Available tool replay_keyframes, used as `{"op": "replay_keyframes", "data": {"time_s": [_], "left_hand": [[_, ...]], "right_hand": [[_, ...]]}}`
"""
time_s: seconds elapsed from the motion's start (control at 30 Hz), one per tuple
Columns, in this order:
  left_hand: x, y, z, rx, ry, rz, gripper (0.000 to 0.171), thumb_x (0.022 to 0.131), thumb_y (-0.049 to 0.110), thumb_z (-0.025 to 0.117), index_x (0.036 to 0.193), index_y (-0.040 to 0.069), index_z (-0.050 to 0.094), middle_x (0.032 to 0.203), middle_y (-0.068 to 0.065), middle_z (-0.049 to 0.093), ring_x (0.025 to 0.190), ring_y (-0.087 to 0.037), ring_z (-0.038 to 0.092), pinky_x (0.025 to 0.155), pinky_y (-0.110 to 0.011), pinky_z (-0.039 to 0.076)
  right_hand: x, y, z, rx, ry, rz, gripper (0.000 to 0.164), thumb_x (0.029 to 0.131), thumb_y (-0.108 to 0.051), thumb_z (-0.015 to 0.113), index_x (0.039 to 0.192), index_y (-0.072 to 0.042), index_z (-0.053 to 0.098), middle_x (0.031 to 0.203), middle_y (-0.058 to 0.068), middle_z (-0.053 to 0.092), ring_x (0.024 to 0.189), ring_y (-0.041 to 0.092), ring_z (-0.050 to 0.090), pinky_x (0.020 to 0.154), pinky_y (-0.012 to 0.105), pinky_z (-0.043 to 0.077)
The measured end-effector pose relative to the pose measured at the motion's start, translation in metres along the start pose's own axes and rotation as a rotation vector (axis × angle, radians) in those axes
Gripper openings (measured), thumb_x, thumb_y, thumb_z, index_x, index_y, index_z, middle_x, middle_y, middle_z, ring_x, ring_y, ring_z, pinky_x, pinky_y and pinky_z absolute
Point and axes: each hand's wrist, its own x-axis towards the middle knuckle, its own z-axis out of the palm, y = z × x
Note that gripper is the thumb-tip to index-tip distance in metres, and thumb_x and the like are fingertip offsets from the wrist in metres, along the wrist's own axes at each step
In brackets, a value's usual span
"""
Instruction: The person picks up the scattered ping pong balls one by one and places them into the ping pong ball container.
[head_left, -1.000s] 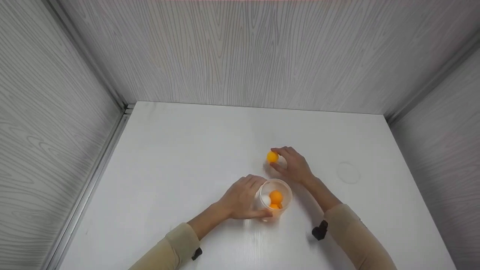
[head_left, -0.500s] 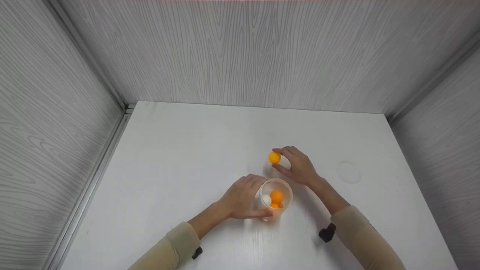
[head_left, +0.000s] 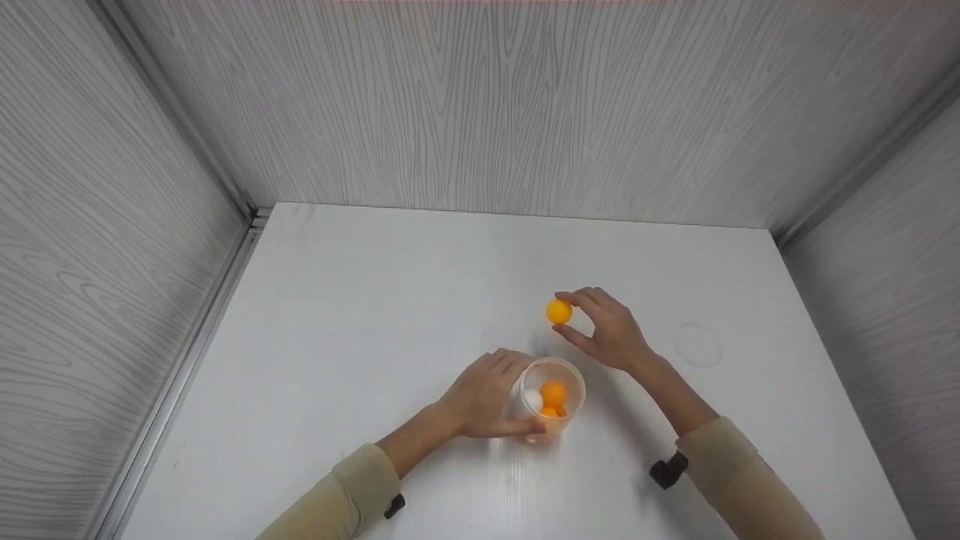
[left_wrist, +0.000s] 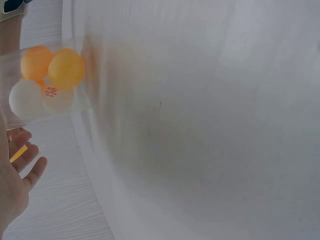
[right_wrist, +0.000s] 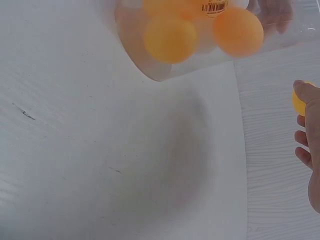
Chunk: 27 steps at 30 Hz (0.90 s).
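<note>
In the head view my left hand [head_left: 484,397] holds a clear plastic cup [head_left: 576,373] from its left side, thumb on the near side. The cup stands on the white table, mouth up. Several orange and white ping-pong balls lie in it; an orange ball [left_wrist: 67,69] and a white ball [left_wrist: 26,99] show through its wall in the left wrist view. Beyond the cup, my right hand [head_left: 611,330] pinches one yellow-orange ping-pong ball [head_left: 559,311] between thumb and fingertips, apart from the cup. That ball [right_wrist: 299,102] is partly hidden by the hand in the right wrist view.
The white table [head_left: 375,285] is bounded by a wood-grained back panel [head_left: 480,105] and side panels [head_left: 97,247]. A faint, clear ring [head_left: 697,345] shows on the table to the right of the right hand.
My right hand has moved slightly right and away from the cup, carrying the pinched ping-pong ball. The left hand and the cup have stayed in place.
</note>
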Motion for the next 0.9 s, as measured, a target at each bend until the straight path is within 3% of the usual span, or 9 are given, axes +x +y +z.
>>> {"op": "replay_keyframes", "data": {"time_s": [0.6, 0.9], "left_hand": [[0.001, 0.0, 0.0, 0.025, 0.013, 0.011, 0.086, 0.086, 0.079, 0.064, 0.142, 0.015, 0.056, 0.135, 0.0, 0.067, 0.123, -0.017, 0.061, 0.105, -0.033, 0.055], [0.001, -0.001, 0.001, 0.026, 0.02, 0.027, 0.085, 0.086, 0.077, 0.065, 0.142, 0.015, 0.056, 0.134, 0.001, 0.067, 0.123, -0.017, 0.061, 0.103, -0.032, 0.056]], "right_hand": [[-0.003, -0.021, -0.034, -0.009, 0.018, -0.06, 0.05, 0.085, -0.022, 0.089, 0.13, -0.009, 0.07, 0.112, 0.006, 0.074, 0.1, 0.021, 0.07, 0.09, 0.036, 0.064], [-0.007, -0.03, -0.041, 0.008, 0.057, -0.1, 0.05, 0.083, -0.02, 0.09, 0.128, -0.009, 0.071, 0.113, 0.006, 0.075, 0.099, 0.02, 0.07, 0.099, 0.015, 0.053]]}}
